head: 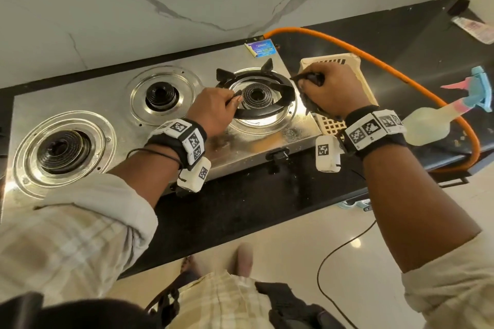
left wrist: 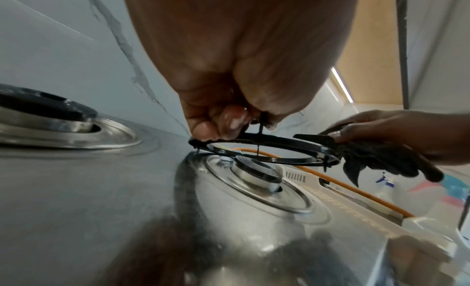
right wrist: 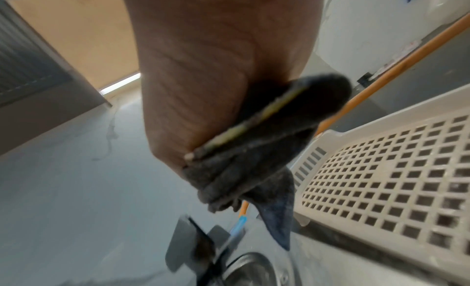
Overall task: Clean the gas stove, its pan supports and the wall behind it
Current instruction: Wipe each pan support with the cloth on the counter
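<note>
A steel three-burner gas stove (head: 112, 99) stands on a black counter against a white marble wall (head: 133, 2). Only the right burner (head: 257, 96) carries a black ring pan support (head: 267, 81). My left hand (head: 213, 108) pinches one prong of that support (left wrist: 269, 147), which hangs tilted just above the burner (left wrist: 257, 169). My right hand (head: 331, 88) grips a dark folded cloth (right wrist: 254, 155) at the support's right edge, over a cream plastic basket (head: 344, 67). In the left wrist view the cloth (left wrist: 376, 159) touches the ring's right prong.
An orange gas hose (head: 401, 75) loops round the stove's right end. A spray bottle (head: 438, 120) with a blue and pink trigger lies on the counter at right. The left burner (head: 62, 145) and middle burner (head: 161, 95) are bare. A black cable trails on the floor.
</note>
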Action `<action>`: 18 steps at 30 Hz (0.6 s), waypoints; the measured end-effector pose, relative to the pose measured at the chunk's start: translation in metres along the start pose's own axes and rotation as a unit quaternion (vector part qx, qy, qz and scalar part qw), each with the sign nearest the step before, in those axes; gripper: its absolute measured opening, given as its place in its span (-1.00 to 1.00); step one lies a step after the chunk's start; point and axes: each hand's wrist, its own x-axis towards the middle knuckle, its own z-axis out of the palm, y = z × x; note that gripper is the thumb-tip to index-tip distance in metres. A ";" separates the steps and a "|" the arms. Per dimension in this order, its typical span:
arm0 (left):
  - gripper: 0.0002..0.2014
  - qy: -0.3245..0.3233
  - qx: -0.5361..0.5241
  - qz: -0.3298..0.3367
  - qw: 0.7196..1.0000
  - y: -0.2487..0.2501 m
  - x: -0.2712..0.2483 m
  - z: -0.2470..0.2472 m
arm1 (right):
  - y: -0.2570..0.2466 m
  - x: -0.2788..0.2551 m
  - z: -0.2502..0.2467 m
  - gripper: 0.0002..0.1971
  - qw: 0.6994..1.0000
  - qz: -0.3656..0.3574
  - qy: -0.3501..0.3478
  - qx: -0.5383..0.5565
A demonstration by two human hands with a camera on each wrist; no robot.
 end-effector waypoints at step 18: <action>-0.68 -0.003 0.124 -0.024 0.992 0.016 -0.008 0.042 | 0.010 -0.021 0.034 -0.70 0.997 0.019 -0.050 -0.055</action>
